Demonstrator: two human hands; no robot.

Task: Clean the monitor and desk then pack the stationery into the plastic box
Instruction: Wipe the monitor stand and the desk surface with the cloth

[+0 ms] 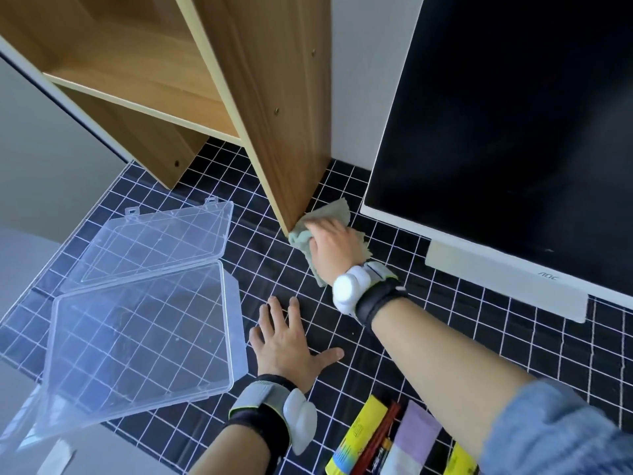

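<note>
**Cloth pressed to the table beside the shelf foot**

Stationery [383,440] lies nearest, just behind the left hand's wrist and under the right forearm. Spread flat with straight fingers, the left hand [287,341] presses the gridded table [445,337]. To its left sits the clear plastic box [137,337], lid open. Ahead of it, the right hand [334,246] presses a green cloth [329,214] against the wooden shelf [284,132] foot, fingers lying over the cloth. Right of that hand stands the dark monitor [513,132].
</note>
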